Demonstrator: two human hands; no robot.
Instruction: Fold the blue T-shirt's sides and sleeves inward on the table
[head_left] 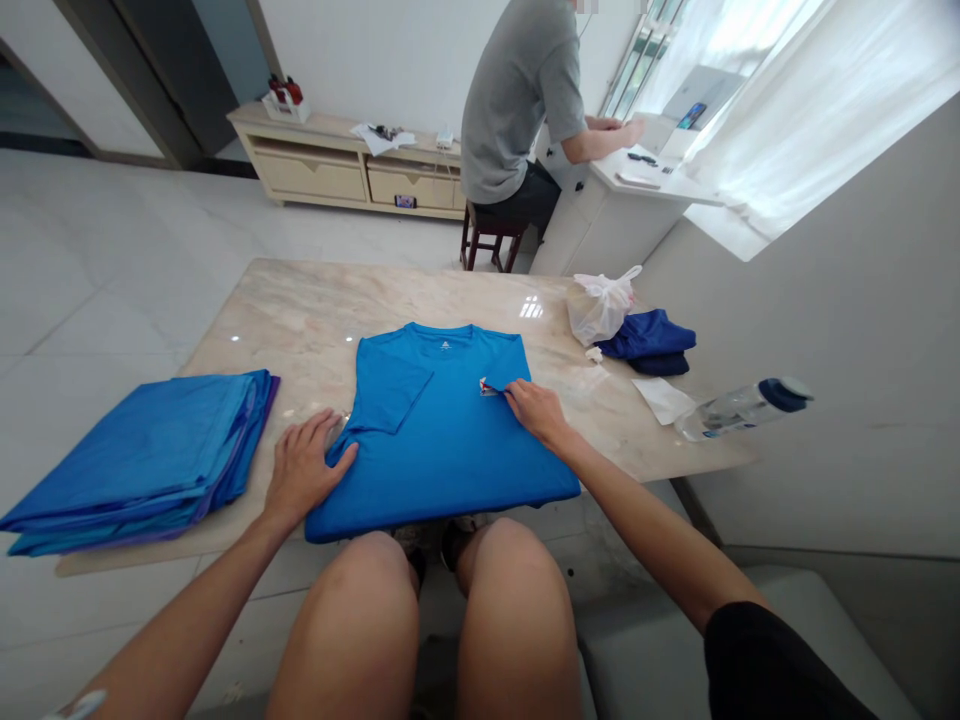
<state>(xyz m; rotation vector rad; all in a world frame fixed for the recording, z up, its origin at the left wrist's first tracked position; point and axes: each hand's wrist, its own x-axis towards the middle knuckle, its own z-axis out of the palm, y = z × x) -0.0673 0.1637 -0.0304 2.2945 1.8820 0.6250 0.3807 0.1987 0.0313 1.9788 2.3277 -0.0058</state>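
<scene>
A blue T-shirt [442, 450] lies spread on the table, its neckline away from me and its lower edge at the front of the table. One sleeve is folded inward across its left side. My left hand [306, 468] rests at the shirt's left edge, fingers spread and thumb on the cloth. On the right side, my right hand [534, 408] pinches a bit of the shirt's cloth beside a small chest logo [489, 388]. The fingertips partly cover that spot.
A stack of folded blue garments [142, 450] sits at the left. To the right are a white plastic bag [596, 308], dark blue cloth [649, 338], white paper [664, 399] and a clear bottle [735, 410]. Beyond the marble table [300, 290], a person [517, 100] sits on a stool.
</scene>
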